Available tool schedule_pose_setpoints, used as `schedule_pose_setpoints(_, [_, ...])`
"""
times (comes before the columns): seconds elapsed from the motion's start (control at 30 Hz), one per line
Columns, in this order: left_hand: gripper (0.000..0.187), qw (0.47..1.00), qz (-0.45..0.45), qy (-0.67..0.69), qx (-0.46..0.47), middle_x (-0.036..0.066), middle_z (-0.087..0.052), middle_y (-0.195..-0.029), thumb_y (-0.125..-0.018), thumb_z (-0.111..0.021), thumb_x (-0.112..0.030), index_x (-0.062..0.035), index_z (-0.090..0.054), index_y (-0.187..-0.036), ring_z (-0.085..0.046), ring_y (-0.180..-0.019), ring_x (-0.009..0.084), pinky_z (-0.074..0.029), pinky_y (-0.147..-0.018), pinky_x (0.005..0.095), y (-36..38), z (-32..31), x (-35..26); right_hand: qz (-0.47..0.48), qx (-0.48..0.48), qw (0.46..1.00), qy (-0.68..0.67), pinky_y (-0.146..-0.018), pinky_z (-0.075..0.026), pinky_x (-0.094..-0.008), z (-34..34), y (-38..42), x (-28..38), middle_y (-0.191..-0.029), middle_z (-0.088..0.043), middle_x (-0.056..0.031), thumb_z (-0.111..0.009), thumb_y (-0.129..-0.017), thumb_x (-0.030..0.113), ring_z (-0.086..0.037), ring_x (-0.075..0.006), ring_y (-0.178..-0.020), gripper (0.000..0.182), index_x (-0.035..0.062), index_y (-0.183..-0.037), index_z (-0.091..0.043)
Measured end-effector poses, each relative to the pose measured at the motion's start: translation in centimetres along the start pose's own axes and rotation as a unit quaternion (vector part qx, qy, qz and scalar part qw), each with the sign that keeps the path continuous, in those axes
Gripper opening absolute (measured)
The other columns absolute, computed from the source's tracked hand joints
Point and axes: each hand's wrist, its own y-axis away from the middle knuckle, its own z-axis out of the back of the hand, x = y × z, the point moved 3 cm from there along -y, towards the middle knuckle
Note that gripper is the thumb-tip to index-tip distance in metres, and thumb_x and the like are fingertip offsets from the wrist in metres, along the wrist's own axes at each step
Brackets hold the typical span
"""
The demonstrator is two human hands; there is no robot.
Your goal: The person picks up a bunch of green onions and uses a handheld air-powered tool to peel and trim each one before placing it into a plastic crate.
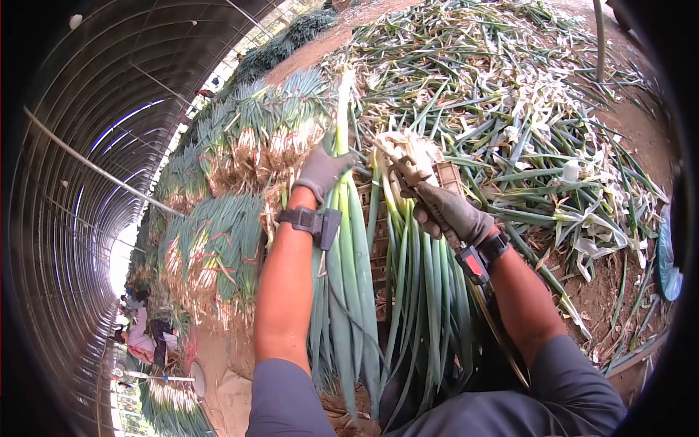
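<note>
The left hand [325, 167], gloved and just toward 11 o'clock from the middle, has its fingers closed around an onion [343, 109]. The pale stalk points to 12 o'clock, and its green leaves trail down toward 6. At 3 o'clock the right hand [459, 209], also gloved, has its fingers wrapped round a tool [437, 215] whose thin nozzle slants toward 11 o'clock, near the stalk but apart from it. More onions [429, 291] hang beneath the right hand at 5 o'clock, leaves downward, over a slatted crate [448, 177]. Each wrist wears a dark strap.

A broad heap [502, 109] of stripped leaves spreads at 2 o'clock. Tied bundles [211, 240] lie at 9 o'clock, others at 11. A blue bag [668, 255] is at 3 o'clock, on the ground. At 8 o'clock, far off, is another person [145, 339], too small to make out clearly.
</note>
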Motion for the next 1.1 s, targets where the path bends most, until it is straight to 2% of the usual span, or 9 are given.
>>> schedule_pose_setpoints(0.1, [0.090,0.999,-0.017,0.015,0.037,0.017,-0.067,-0.129,-0.084,-0.085,-0.028,0.0059,-0.038,-0.154,-0.064,-0.112,0.0199,-0.049,-0.103,0.0328,-1.6,-3.8,3.8,-0.074,-0.049,0.987,0.137,-0.042,-0.043,-0.0273,0.8,0.5,0.5,-0.071,-0.058,-0.0021,-0.046,-0.099,0.069,-0.056,-0.0105,-0.052,0.065,0.0065,-0.100,-0.063])
schedule_pose_setpoints(0.23, [0.085,0.999,-0.035,-0.004,0.027,0.014,-0.069,-0.124,-0.085,-0.084,-0.022,0.0085,-0.040,-0.151,-0.066,-0.103,0.0149,-0.054,-0.092,0.0294,-0.3,-6.6,3.4,-0.059,-0.153,0.981,0.103,-0.040,-0.041,-0.0272,2.0,-0.5,-1.0,-0.069,-0.058,-0.0032,-0.047,-0.100,0.065,-0.053,-0.0116,-0.047,0.059,0.0072,-0.095,-0.059])
schedule_pose_setpoints(0.3, [0.080,0.983,0.021,0.172,0.069,0.015,-0.068,-0.127,-0.086,-0.082,-0.021,0.0066,-0.042,-0.150,-0.064,-0.111,0.0163,-0.052,-0.097,0.0324,-0.5,-8.9,5.5,-0.067,-0.183,0.977,0.085,-0.041,-0.042,-0.0282,2.4,-0.3,-0.5,-0.073,-0.059,-0.0035,-0.047,-0.100,0.068,-0.055,-0.0118,-0.051,0.062,0.0064,-0.097,-0.058])
schedule_pose_setpoints(0.57, [0.062,0.993,0.008,0.007,0.114,0.025,-0.067,-0.129,-0.099,-0.061,-0.047,0.0002,-0.057,-0.140,-0.063,-0.119,0.0294,-0.047,-0.103,0.0406,6.0,-18.9,9.8,-0.089,-0.081,0.989,0.082,-0.037,-0.039,-0.0297,2.6,-2.3,-3.9,-0.072,-0.056,-0.0057,-0.040,-0.097,0.077,-0.052,-0.0126,-0.047,0.075,0.0039,-0.102,-0.057])
schedule_pose_setpoints(0.7, [0.051,0.938,0.182,0.269,0.121,0.017,-0.074,-0.105,-0.102,-0.060,-0.042,-0.0013,-0.064,-0.132,-0.068,-0.094,0.0256,-0.054,-0.088,0.0411,9.1,-16.0,13.2,-0.118,-0.020,0.988,0.095,-0.040,-0.042,-0.0280,-3.1,-2.0,-3.7,-0.069,-0.060,-0.0055,-0.043,-0.097,0.076,-0.058,-0.0142,-0.050,0.071,0.0071,-0.101,-0.063])
schedule_pose_setpoints(0.73, [0.051,0.947,0.183,0.240,0.107,0.013,-0.075,-0.101,-0.101,-0.061,-0.045,-0.0021,-0.067,-0.128,-0.069,-0.084,0.0243,-0.055,-0.080,0.0420,9.1,-15.5,16.7,-0.125,0.009,0.985,0.116,-0.041,-0.046,-0.0282,-4.3,-2.5,-5.0,-0.067,-0.060,-0.0061,-0.039,-0.096,0.078,-0.059,-0.0149,-0.049,0.077,0.0053,-0.098,-0.064])
schedule_pose_setpoints(0.77, [0.042,0.996,0.074,0.035,0.027,0.012,-0.076,-0.102,-0.100,-0.060,-0.041,-0.0071,-0.071,-0.123,-0.071,-0.083,0.0274,-0.056,-0.081,0.0409,9.5,-13.4,18.2,-0.132,0.037,0.981,0.136,-0.043,-0.049,-0.0284,-5.1,-3.0,-6.1,-0.065,-0.059,-0.0067,-0.035,-0.096,0.081,-0.060,-0.0157,-0.049,0.083,0.0036,-0.095,-0.065])
schedule_pose_setpoints(0.83, [0.038,0.962,0.224,-0.159,-0.005,0.018,-0.074,-0.113,-0.094,-0.059,-0.038,-0.0177,-0.073,-0.123,-0.070,-0.105,0.0373,-0.055,-0.093,0.0432,9.2,-10.5,22.4,-0.226,0.077,0.953,0.185,-0.037,-0.043,-0.0326,-5.9,-3.2,-7.5,-0.063,-0.061,-0.0084,-0.039,-0.098,0.076,-0.056,-0.0179,-0.042,0.078,0.0032,-0.083,-0.063])
schedule_pose_setpoints(1.1, [0.033,0.896,0.204,-0.395,0.013,0.018,-0.068,-0.120,-0.094,-0.063,-0.037,-0.0143,-0.069,-0.117,-0.070,-0.108,0.0359,-0.055,-0.092,0.0482,7.7,-11.5,27.6,-0.233,0.089,0.947,0.201,-0.034,-0.041,-0.0324,-6.7,-5.2,-8.7,-0.062,-0.059,-0.0088,-0.039,-0.102,0.069,-0.051,-0.0180,-0.036,0.071,0.0036,-0.083,-0.060])
